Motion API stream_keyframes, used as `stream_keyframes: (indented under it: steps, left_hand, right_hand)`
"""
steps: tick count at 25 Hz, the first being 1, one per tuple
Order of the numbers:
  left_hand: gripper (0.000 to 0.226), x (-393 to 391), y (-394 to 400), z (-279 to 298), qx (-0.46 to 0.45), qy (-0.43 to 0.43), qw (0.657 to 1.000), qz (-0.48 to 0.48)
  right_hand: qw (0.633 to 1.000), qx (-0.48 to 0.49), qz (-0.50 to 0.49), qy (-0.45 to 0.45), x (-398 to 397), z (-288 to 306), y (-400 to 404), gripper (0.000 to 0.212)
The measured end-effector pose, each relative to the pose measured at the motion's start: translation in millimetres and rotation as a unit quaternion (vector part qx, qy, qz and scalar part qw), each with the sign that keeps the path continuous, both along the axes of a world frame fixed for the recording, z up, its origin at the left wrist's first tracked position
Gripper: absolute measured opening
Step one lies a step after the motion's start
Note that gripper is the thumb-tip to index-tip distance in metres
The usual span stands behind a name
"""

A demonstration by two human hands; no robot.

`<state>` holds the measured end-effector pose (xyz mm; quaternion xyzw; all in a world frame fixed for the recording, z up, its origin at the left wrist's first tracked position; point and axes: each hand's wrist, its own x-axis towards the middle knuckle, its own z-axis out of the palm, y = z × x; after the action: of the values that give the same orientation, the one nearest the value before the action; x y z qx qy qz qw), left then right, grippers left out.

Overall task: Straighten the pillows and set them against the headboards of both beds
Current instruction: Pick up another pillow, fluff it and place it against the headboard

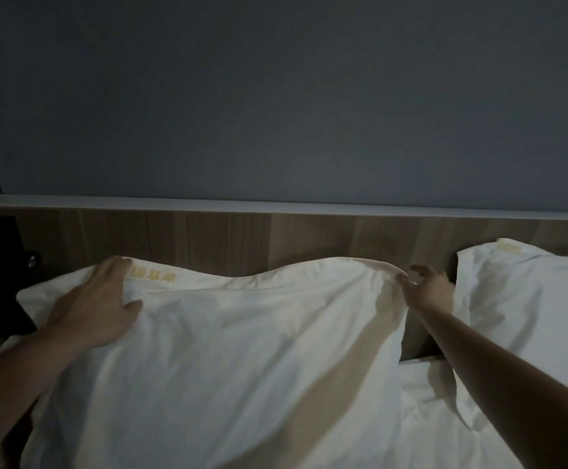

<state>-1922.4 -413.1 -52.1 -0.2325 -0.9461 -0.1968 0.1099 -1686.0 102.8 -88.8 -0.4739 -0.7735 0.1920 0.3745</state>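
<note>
Against the brown wooden headboard (208,235), the large white fabric pillow (225,350) is being squared: left hand (96,309) presses flat, right hand (424,287) pinches its corner. Next, probably the second white pillow (526,299).

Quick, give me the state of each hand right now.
Left hand: open, fingers spread, resting on the near pillow at its top left corner.
Right hand: pinching the near pillow's top right corner.

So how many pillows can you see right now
2. The near pillow leans on the wooden headboard, with both hands at its top corners. The second pillow lies right of it, cut by the frame edge. More may be out of view.
</note>
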Motion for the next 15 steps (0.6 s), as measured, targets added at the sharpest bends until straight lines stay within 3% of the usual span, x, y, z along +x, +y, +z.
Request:
stream_keyframes:
  steps: [3,5,6,8,10,13,15]
  left_hand:
    - [0.064,-11.2,0.1,4.4,-0.082,-0.014,0.996,0.029]
    - [0.018,-22.3,2.0,0.7,-0.121,0.012,0.993,0.008]
    - [0.008,-31.3,2.4,-1.8,-0.112,0.03,0.993,-0.005]
    - [0.026,-75.0,-1.0,-23.1,-0.051,0.047,0.998,0.002]
    - [0.018,-101.2,-6.7,-35.4,0.032,0.048,0.998,-0.002]
    - [0.015,-74.7,-8.2,-30.3,0.116,0.049,0.992,0.022]
    - [0.017,-47.0,-0.5,-20.1,0.11,0.041,0.993,0.03]
  right_hand:
    - [0.998,-0.053,0.002,0.028,13.5,-7.0,3.0,0.032]
    - [0.992,-0.079,-0.009,0.093,13.0,4.1,5.0,0.029]
    - [0.987,-0.094,-0.008,0.131,10.5,15.4,6.0,0.028]
    - [0.969,-0.122,-0.002,0.215,1.3,42.5,9.5,0.025]
    - [0.967,-0.085,-0.009,0.238,-13.0,64.6,13.7,0.026]
    - [0.984,-0.03,-0.011,0.177,-27.7,77.3,9.9,0.026]
    - [0.993,-0.047,-0.004,0.112,-34.8,68.5,6.3,0.023]
